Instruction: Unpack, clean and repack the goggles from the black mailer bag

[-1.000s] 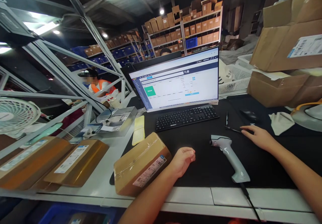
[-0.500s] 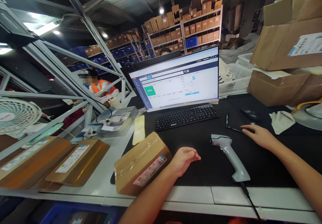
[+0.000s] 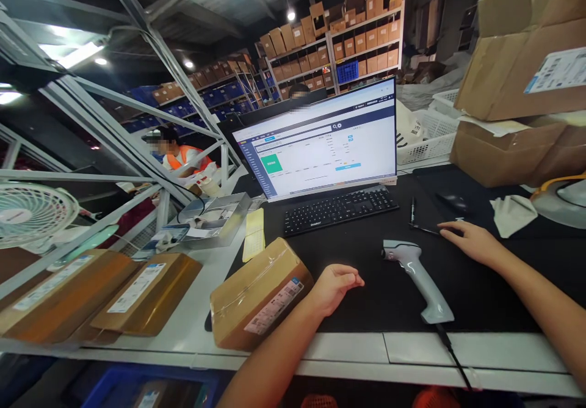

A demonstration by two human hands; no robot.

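My left hand [image 3: 337, 286] rests on the black desk mat [image 3: 348, 316] with its fingers curled together and nothing seen in them. Right beside its wrist sits a taped cardboard box [image 3: 256, 292] with a white label, partly covered by my forearm. My right hand [image 3: 469, 240] lies palm down on the mat, fingers stretched out. Its fingertips are at the end of a thin dark stick-like object [image 3: 425, 229], near a black pen [image 3: 413, 209]. Between the hands a grey barcode scanner [image 3: 423, 283] lies on its side, its cable running off the front edge.
Behind the keyboard [image 3: 341, 209] stands a lit monitor [image 3: 315, 142]. At left are labelled cartons [image 3: 146, 295], a fan [image 3: 34, 212] and a grey tray [image 3: 220, 222]. A yellow pad [image 3: 254, 234], a mouse [image 3: 452, 202] and stacked boxes [image 3: 517, 151] surround the mat. A co-worker [image 3: 178, 154] sits beyond.
The view has shifted very slightly. Both hands, the scanner and the box stay in place.
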